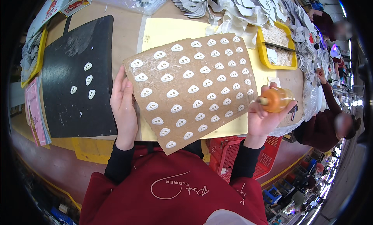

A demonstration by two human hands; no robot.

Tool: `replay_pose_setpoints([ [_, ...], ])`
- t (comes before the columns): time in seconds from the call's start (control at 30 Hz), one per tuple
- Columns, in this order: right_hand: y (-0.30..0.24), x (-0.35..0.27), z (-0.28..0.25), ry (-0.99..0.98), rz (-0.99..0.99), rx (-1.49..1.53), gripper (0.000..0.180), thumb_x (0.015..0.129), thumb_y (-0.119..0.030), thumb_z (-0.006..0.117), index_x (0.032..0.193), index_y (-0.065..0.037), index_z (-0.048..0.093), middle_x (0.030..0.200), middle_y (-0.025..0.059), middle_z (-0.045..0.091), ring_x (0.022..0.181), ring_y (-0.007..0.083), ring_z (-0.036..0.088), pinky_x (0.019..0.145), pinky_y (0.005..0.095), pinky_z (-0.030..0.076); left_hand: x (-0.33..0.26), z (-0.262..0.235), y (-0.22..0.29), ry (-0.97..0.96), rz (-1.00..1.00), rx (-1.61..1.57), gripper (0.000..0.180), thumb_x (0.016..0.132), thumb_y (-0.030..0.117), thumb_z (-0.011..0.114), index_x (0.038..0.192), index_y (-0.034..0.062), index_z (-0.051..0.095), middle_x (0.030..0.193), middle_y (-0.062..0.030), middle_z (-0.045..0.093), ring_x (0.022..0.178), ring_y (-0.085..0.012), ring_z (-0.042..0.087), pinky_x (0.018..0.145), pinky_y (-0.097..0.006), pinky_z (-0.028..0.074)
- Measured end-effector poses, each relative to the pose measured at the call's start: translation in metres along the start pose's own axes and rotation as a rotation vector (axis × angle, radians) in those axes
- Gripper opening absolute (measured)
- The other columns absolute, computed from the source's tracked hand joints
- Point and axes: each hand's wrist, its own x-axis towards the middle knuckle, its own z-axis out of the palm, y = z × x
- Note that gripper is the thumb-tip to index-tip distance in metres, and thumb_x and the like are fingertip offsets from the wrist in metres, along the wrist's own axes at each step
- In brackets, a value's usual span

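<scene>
A sheet of brown cardboard is held tilted above the table, with rows of small white rounded-triangle pieces on it, each with two holes. My left hand grips its left edge, thumb on the face. In my right hand is a bottle of amber liquid, its narrow tip toward the cardboard's right edge. Whether this hand also touches the cardboard, I cannot tell. To the left lies a black board carrying several similar white pieces. Pale yellow sheeting shows under the cardboard.
A yellow tray of pale strips stands at the right back. Grey-white cut-out shapes pile up behind, near a clear plastic bag. Pink papers lie far left. A red crate sits below the table edge. Another person works at the right.
</scene>
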Motion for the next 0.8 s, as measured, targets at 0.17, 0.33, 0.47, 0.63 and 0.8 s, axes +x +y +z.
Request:
replay_pose_setpoints([
  [0.17, 0.022, -0.012, 0.001, 0.077, -0.136, -0.856, 0.077, 0.078, -0.062, 0.063, 0.124, -0.002, 0.045, 0.111, 0.0163, 0.058, 0.100, 0.0261, 0.060, 0.063, 0.0333, 0.054, 0.001, -0.002, -0.001, -0.001, 0.005, 0.027, 0.047, 0.100, 0.011, 0.040, 0.142, -0.0073, 0.027, 0.130, -0.0170, 0.052, 0.115, -0.0155, 0.052, 0.099, -0.027, 0.038],
  [0.33, 0.037, -0.014, -0.007, -0.010, -0.206, -0.945, 0.069, 0.076, -0.042, 0.076, 0.122, 0.002, 0.048, 0.114, 0.0169, 0.059, 0.105, 0.0248, 0.058, 0.086, 0.0356, 0.051, 0.000, -0.002, -0.001, 0.007, 0.003, 0.044, 0.047, 0.100, 0.010, 0.040, 0.142, -0.0073, 0.027, 0.129, -0.0162, 0.053, 0.114, -0.0151, 0.052, 0.099, -0.027, 0.038],
  [0.47, 0.038, -0.015, -0.007, -0.020, -0.206, -0.916, 0.066, 0.076, -0.036, 0.077, 0.122, 0.002, 0.048, 0.115, 0.0171, 0.059, 0.108, 0.0253, 0.057, 0.094, 0.0374, 0.047, 0.000, -0.002, -0.001, 0.004, 0.002, 0.044, 0.047, 0.100, 0.010, 0.039, 0.142, -0.0072, 0.027, 0.127, -0.0154, 0.053, 0.114, -0.0144, 0.052, 0.098, -0.027, 0.038],
  [0.63, 0.039, -0.014, -0.010, -0.019, -0.204, -0.926, 0.065, 0.076, -0.035, 0.078, 0.122, 0.002, 0.049, 0.115, 0.0166, 0.059, 0.108, 0.0249, 0.057, 0.093, 0.0368, 0.047, 0.000, -0.003, 0.000, 0.003, -0.005, 0.046, 0.047, 0.100, 0.010, 0.039, 0.142, -0.0071, 0.027, 0.126, -0.0147, 0.054, 0.113, -0.0135, 0.052, 0.098, -0.027, 0.038],
  [0.8, 0.040, -0.014, -0.012, -0.026, -0.197, -0.954, 0.065, 0.076, -0.035, 0.078, 0.121, 0.002, 0.049, 0.115, 0.0153, 0.059, 0.108, 0.0238, 0.057, 0.093, 0.0359, 0.047, 0.000, -0.003, -0.001, 0.001, -0.003, 0.042, 0.047, 0.100, 0.011, 0.040, 0.142, -0.0070, 0.027, 0.126, -0.0144, 0.054, 0.113, -0.0133, 0.052, 0.098, -0.027, 0.038],
])
